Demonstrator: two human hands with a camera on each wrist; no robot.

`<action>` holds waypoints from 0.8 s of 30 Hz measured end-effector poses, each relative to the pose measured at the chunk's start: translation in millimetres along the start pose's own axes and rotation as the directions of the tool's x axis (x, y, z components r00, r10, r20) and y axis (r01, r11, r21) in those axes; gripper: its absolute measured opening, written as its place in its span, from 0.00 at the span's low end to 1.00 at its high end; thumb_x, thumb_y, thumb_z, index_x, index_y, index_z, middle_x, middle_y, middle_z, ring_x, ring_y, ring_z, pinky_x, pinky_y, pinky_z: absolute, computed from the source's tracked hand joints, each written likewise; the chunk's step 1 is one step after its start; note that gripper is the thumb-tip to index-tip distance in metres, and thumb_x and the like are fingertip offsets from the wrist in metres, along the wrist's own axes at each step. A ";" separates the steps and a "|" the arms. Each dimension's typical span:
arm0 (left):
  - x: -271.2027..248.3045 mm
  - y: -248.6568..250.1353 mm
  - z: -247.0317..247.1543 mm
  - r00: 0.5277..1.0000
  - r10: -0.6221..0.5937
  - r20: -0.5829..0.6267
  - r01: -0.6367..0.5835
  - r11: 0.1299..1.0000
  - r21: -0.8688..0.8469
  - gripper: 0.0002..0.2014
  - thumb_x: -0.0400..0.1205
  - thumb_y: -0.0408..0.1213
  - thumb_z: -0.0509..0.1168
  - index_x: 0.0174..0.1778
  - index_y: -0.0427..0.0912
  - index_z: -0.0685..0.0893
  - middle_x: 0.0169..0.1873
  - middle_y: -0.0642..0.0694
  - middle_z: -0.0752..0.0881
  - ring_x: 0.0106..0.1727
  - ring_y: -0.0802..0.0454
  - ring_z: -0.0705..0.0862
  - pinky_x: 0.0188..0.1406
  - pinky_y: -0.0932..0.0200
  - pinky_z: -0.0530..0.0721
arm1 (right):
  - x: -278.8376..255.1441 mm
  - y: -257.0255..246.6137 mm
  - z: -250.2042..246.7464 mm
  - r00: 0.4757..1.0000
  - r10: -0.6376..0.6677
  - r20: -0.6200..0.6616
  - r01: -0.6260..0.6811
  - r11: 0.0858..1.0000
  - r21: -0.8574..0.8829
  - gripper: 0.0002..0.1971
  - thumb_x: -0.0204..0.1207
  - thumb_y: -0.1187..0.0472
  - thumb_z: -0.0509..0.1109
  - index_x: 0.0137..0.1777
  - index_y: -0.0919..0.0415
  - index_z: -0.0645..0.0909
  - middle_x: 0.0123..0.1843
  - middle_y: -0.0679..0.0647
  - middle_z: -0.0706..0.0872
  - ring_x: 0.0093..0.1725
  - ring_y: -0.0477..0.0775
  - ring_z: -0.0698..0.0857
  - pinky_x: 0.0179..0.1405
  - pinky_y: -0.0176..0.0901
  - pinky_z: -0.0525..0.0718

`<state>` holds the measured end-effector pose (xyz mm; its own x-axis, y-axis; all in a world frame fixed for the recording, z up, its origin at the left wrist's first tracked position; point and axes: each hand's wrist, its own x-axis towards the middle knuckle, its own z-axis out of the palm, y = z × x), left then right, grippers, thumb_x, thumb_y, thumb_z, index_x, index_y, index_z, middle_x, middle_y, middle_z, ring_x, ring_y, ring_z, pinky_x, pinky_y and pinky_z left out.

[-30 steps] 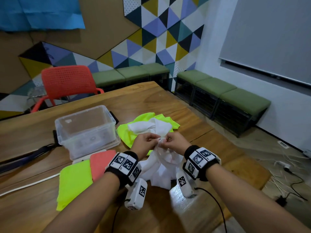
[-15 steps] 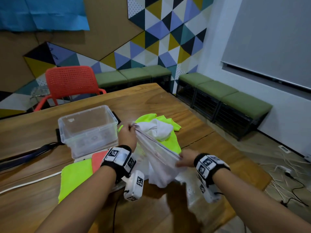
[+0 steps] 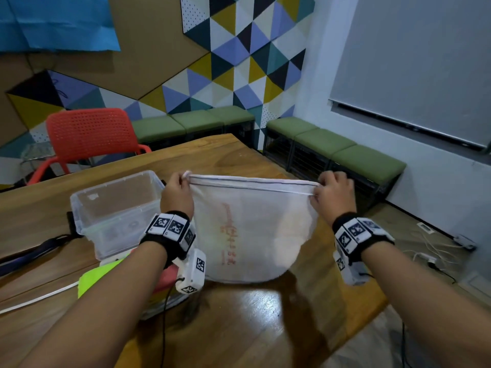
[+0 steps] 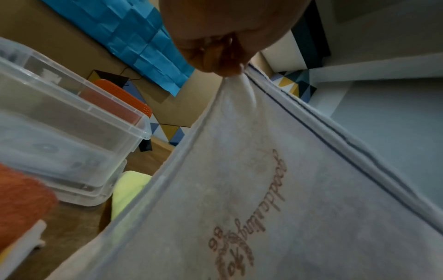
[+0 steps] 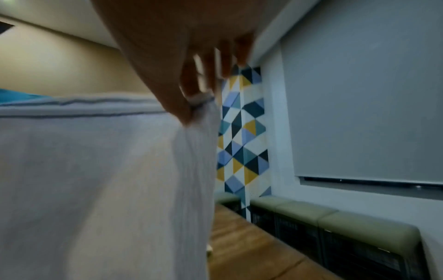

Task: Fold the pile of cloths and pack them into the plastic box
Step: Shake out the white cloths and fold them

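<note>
A white cloth (image 3: pixel 252 229) with reddish lettering hangs spread out above the wooden table (image 3: pixel 239 322). My left hand (image 3: pixel 177 193) pinches its top left corner, seen close in the left wrist view as the white cloth (image 4: pixel 275 189) under my left hand (image 4: pixel 230 56). My right hand (image 3: pixel 333 193) pinches the top right corner; in the right wrist view my right hand (image 5: pixel 191 98) holds the cloth (image 5: pixel 95 180). The clear plastic box (image 3: pixel 117 211) stands to the left, also the plastic box (image 4: pixel 59 132). The cloth hides the pile behind it.
A folded neon yellow cloth (image 3: pixel 93 277) and an orange one (image 3: pixel 166 278) lie by my left forearm. An orange chair (image 3: pixel 90 136) stands behind the table, green benches (image 3: pixel 345 155) along the walls. A white cable (image 3: pixel 34 301) crosses the table's left; the table edge is at right.
My hands have moved apart and up, each with a corner, so the crumpled white cloth now hangs stretched flat. The view has tilted up and the yellow pile is now hidden.
</note>
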<state>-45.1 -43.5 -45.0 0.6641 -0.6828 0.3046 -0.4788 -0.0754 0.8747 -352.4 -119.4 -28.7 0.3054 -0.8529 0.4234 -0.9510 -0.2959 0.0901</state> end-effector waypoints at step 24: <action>7.2 11.2 -11.3 0.995 -0.025 -0.094 0.000 0.965 -0.261 0.11 0.86 0.34 0.56 0.62 0.38 0.75 0.48 0.47 0.80 0.47 0.52 0.77 0.47 0.66 0.73 | 22.6 1.8 -2.2 0.953 0.185 0.239 -0.277 0.215 0.936 0.12 0.82 0.64 0.62 0.35 0.56 0.77 0.33 0.54 0.75 0.33 0.52 0.73 0.33 0.44 0.71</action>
<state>-39.2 -41.0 -28.7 0.7271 -0.6091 0.3168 -0.3127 0.1170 0.9426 -347.4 -138.3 -17.1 0.1264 -0.9707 0.2043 -0.2440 -0.2301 -0.9421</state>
